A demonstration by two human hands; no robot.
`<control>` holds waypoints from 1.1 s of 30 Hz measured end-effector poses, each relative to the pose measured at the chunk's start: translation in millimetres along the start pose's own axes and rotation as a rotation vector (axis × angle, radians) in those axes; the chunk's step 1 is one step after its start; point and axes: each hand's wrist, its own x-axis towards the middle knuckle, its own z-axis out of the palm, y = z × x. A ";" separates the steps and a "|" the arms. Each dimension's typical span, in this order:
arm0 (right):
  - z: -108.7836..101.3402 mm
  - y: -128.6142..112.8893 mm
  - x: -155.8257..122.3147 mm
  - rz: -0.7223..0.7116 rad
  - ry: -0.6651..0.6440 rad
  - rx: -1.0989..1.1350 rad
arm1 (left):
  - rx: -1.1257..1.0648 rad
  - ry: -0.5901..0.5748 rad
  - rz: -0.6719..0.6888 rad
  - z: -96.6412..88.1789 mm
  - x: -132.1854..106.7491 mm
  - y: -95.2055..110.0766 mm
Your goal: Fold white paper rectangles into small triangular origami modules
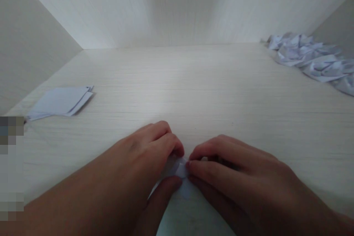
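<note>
Between my two hands, low in the middle of the head view, is a small piece of folded white paper (181,169). My left hand (149,155) curls over it from the left, thumb below and fingers above, closed on its left part. From the right, my right hand (235,169) pinches the paper's right edge with its fingertips. Fingers of both hands cover much of the sheet, so its full shape is hidden.
A small stack of white paper sheets (59,101) lies on the pale wooden surface (171,81) at the left. Several folded white paper pieces (312,57) are heaped at the far right by the corner. Pale panels (179,7) stand at the back and sides.
</note>
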 end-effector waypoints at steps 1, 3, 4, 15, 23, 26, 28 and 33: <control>0.4 -0.2 -0.3 -0.007 0.008 0.006 | 0.032 0.013 -0.028 -0.2 1.5 0.4; 1.1 -1.0 -0.3 0.005 0.032 0.028 | 0.085 0.025 -0.076 -1.6 4.4 2.4; 1.5 -1.5 0.0 0.012 0.046 0.038 | 0.095 0.022 -0.085 -2.6 5.6 3.4; -5.1 -3.2 3.3 0.143 0.093 0.179 | -0.228 0.138 -0.160 -1.4 19.9 20.9; -13.5 -5.4 4.2 0.272 0.160 0.470 | -0.513 0.254 -0.220 1.4 24.9 25.7; -14.5 -6.4 6.5 0.326 0.196 0.550 | -0.579 0.309 -0.251 3.5 24.0 25.6; -15.2 -7.0 7.9 0.351 0.230 0.572 | -0.624 0.331 -0.278 4.2 24.4 26.8; -15.3 -8.3 9.0 0.364 0.274 0.664 | -0.734 0.394 -0.293 5.6 26.7 32.2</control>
